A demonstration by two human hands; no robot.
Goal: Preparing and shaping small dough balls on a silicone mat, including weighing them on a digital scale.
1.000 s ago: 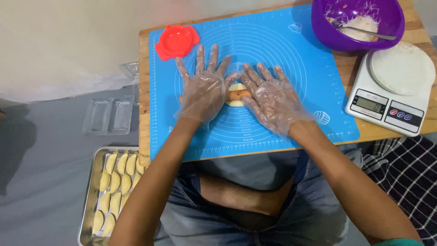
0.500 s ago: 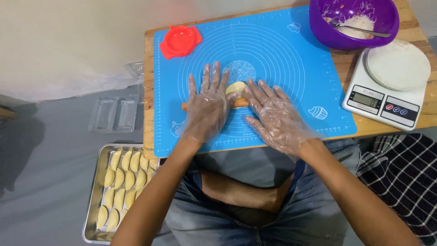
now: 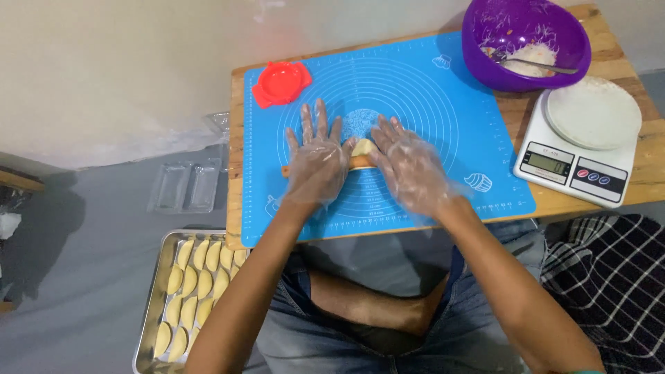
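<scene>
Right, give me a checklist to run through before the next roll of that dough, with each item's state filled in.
1. Both hands flat on the rolling pin: ok; left hand and right hand press on it, one at each side.
2. Dough piece under the pin and on the blue mat: ok, it shows between the hands.
3. Gloves on both hands: ok, clear plastic covers both.
4. Dough thin enough: cannot tell, mostly hidden.
5. Red dumpling press within reach: ok, at the mat's far left corner.
6. Room on the metal tray of folded dumplings: cannot tell, partly hidden.
</scene>
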